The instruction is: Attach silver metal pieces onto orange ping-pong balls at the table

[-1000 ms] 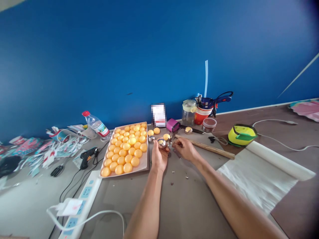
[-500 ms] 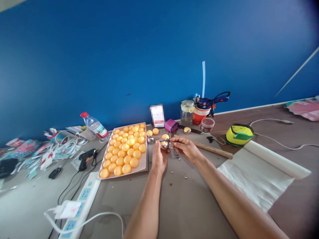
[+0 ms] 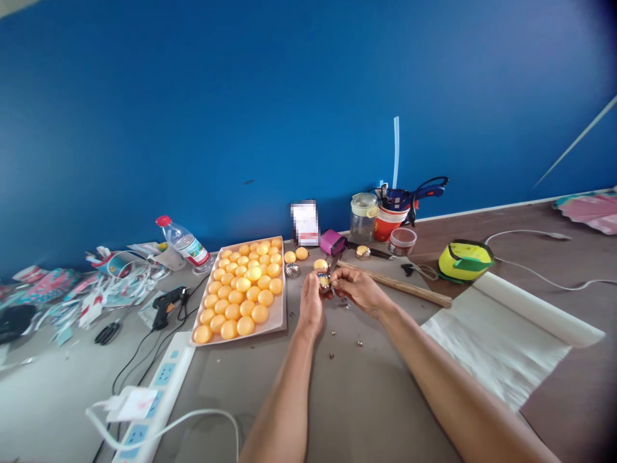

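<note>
My left hand point(image 3: 312, 307) is closed around a shiny silver-and-orange ball point(image 3: 323, 281), holding it above the table. At the ball's right side, the fingertips of my right hand point(image 3: 360, 292) are pinched together against it; whatever is between them is too small to make out. Just behind the hands lies an orange ball point(image 3: 320, 264). A silver-coated ball point(image 3: 292, 269) rests to the left of my left hand, near two orange balls. Below the hands, small shiny pieces point(image 3: 359, 343) are scattered on the table.
A shallow box point(image 3: 285, 315) full of orange balls stands at left, beside a power strip point(image 3: 180, 350) and a glue gun point(image 3: 166, 305). Right of the hands are a wooden stick point(image 3: 409, 288), a white sheet roll point(image 3: 535, 312) and a yellow-green pouch point(image 3: 465, 260). A lidded jar point(image 3: 364, 218) stands behind.
My right hand has come left from the table to the ball in my left hand, its fingers now against it. My left hand has turned the ball slightly toward the right.
</note>
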A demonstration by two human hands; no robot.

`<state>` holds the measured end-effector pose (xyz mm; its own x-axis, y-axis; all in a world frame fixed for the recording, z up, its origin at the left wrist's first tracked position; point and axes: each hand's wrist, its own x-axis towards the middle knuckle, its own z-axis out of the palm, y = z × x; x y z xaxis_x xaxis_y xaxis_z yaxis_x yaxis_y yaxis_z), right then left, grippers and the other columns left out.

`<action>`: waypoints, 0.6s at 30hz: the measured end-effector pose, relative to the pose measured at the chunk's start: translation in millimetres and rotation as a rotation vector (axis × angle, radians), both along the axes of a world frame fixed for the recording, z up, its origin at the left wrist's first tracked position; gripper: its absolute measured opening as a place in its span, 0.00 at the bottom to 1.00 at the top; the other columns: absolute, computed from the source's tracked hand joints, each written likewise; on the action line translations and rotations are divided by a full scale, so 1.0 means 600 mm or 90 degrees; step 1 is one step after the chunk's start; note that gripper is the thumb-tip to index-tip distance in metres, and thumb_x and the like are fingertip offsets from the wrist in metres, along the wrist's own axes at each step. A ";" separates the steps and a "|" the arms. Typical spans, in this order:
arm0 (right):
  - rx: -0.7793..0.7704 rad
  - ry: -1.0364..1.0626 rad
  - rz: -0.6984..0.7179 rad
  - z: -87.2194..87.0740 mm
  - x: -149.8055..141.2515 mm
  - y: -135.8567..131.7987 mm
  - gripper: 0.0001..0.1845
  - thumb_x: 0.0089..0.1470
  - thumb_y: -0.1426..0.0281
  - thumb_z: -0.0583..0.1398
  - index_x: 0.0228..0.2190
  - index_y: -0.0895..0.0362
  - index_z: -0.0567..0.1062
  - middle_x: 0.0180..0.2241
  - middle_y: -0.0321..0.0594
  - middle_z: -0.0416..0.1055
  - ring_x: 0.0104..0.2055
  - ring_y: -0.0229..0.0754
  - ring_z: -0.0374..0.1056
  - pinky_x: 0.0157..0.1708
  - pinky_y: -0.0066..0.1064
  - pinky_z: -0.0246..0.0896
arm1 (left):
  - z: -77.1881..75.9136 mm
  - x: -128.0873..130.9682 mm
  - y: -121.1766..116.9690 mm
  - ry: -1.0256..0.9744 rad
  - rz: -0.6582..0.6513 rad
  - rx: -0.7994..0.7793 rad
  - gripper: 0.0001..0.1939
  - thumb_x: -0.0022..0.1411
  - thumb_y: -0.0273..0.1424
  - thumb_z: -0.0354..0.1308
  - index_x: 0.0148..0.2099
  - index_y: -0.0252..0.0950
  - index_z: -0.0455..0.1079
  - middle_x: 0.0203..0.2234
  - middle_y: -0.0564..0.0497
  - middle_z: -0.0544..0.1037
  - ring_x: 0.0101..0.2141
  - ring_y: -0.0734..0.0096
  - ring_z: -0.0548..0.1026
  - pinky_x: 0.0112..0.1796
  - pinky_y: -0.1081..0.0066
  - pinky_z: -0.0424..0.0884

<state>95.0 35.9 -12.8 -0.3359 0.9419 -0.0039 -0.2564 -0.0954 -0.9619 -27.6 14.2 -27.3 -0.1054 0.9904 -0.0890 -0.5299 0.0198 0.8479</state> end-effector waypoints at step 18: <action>0.004 -0.111 0.058 0.003 0.011 0.000 0.15 0.40 0.63 0.65 0.21 0.57 0.65 0.15 0.29 0.64 0.19 0.32 0.58 0.21 0.26 0.51 | 0.011 0.000 -0.020 0.168 0.009 0.065 0.14 0.58 0.42 0.55 0.36 0.36 0.73 0.24 0.51 0.70 0.21 0.75 0.62 0.23 0.75 0.60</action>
<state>101.8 36.1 -10.7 -0.4150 0.9076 -0.0638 -0.0766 -0.1047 -0.9915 -27.7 2.3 -20.5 -0.1259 0.9911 0.0428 -0.2902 -0.0781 0.9538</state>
